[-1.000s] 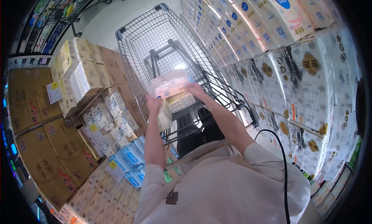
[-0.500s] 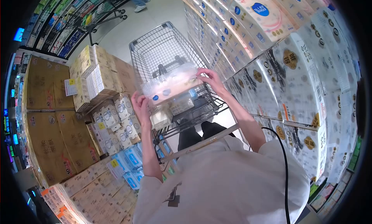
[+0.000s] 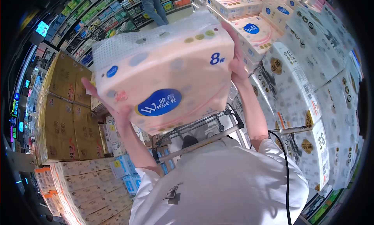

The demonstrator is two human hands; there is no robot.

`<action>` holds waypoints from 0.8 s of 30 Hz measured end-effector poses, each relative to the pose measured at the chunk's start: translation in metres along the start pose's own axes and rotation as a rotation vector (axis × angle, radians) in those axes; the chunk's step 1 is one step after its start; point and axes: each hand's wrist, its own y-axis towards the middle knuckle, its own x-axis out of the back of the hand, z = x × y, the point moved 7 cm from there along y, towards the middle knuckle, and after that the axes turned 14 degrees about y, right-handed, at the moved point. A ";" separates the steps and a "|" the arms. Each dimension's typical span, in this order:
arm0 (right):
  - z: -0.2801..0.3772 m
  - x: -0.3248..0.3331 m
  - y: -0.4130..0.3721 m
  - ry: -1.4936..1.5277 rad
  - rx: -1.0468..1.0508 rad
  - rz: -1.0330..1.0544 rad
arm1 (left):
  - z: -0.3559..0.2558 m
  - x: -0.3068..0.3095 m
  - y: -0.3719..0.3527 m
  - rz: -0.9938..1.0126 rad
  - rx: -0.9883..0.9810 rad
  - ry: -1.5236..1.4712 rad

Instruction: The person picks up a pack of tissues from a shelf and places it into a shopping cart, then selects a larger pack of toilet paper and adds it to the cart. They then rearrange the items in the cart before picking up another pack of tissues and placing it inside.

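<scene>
A large pale-pink multipack of tissues (image 3: pixel 183 79), with a blue oval logo and a figure 8, hangs tilted in front of me above the shopping cart (image 3: pixel 208 125). Clear plastic film wraps it. My left hand (image 3: pixel 119 114) grips its lower left end, thumb on the near face. On the opposite end, my right hand (image 3: pixel 237 63) presses against the side, its fingers along the upper right edge. Most of the cart's basket is hidden behind the multipack; the cart's handle (image 3: pixel 206 141) shows just in front of my body.
Matching pink multipacks (image 3: pixel 255 34) are piled at the upper right, beside tall film-wrapped white packs (image 3: pixel 292 81). Cardboard cartons (image 3: pixel 60 123) and blue packs (image 3: pixel 122 166) stand on the left. A person in jeans (image 3: pixel 154 8) is near the far shelves (image 3: pixel 107 18).
Both hands have raised the tissue multipack from the cart, up and towards the camera, and its printed face now shows large. The view has tilted upward, with the person in jeans more visible.
</scene>
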 end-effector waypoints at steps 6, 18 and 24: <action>-0.068 0.073 -0.085 -0.133 -0.555 -0.591 | 0.086 -0.057 -0.089 0.036 1.014 -0.189; -0.072 0.103 -0.244 0.120 -0.686 -0.718 | 0.089 -0.070 -0.290 0.361 1.505 -0.535; -0.070 0.094 -0.298 0.192 -0.722 -0.694 | 0.077 -0.067 -0.307 0.260 1.582 -0.642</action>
